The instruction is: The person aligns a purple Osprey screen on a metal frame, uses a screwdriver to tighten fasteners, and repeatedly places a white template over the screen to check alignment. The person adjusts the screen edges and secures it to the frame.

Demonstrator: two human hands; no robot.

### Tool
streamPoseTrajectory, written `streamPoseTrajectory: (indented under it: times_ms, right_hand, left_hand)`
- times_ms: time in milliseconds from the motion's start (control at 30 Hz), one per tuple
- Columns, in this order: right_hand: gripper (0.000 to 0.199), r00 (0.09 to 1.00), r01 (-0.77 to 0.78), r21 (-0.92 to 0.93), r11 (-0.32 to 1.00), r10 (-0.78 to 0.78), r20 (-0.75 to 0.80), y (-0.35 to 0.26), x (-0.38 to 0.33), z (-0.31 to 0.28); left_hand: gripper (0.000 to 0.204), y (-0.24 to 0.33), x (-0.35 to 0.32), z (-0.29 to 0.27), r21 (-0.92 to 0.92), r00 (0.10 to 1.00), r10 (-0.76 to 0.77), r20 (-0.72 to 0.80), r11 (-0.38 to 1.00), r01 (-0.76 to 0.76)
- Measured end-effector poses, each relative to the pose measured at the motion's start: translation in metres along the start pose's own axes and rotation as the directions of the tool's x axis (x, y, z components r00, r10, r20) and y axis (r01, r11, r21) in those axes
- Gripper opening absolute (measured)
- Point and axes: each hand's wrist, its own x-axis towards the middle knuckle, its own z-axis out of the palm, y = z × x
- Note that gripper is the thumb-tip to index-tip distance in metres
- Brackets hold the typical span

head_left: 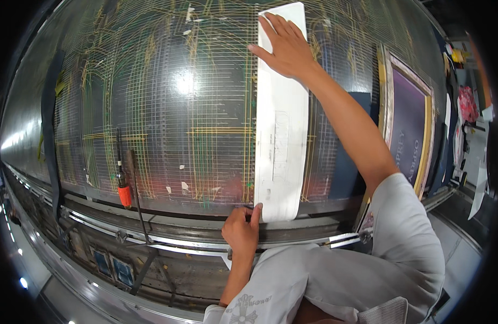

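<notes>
A long white paper sheet (281, 156) with faint printed line drawings lies lengthwise away from me on a dark table covered in a grid of yellow and green lines. Spread flat on its far end is my right hand (286, 46), fingers stretched and thumb out to the left beyond the sheet's edge. At the near left corner of the sheet, by the table's front edge, my left hand (242, 229) is closed. Its thumb lies along that corner and its other fingers are curled, their tips hidden.
To the right stands a framed printing screen (408, 116), beside a dark blue fabric piece (349, 151). A red-handled screwdriver (123, 186) and a thin metal rod (136, 189) lie on the left. Metal rails (189, 245) run along the table's front, and a dark strip (50, 124) crosses the far left.
</notes>
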Motion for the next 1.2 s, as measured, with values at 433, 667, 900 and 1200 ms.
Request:
streamPoseTrajectory:
  times_ms: [433, 667, 900, 1200]
  right_hand:
    - [0.085, 0.960, 0.074, 0.134, 0.988, -0.107, 0.259, -0.102, -0.149, -0.071]
    - [0.080, 0.976, 0.030, 0.159, 0.987, -0.063, 0.206, -0.125, -0.194, -0.085]
    - [0.056, 0.984, -0.037, 0.726, 0.687, 0.153, -0.094, -0.076, -0.218, -0.110]
    - [0.069, 0.574, -0.818, -0.184, 0.545, 0.791, -0.209, 0.290, -0.539, -0.224]
  left_hand:
    - [0.044, -0.008, -0.002, 0.007, 0.136, 0.999, 0.046, 0.013, 0.990, -0.047]
    - [0.040, -0.005, -0.004, 0.006, 0.196, 0.992, 0.121, 0.040, 0.973, -0.126]
    - [0.031, 0.061, 0.018, -0.024, 0.160, 0.916, 0.390, -0.097, 0.914, -0.373]
    - [0.025, 0.110, -0.038, 0.042, -0.190, 0.883, 0.465, 0.064, 0.874, -0.447]
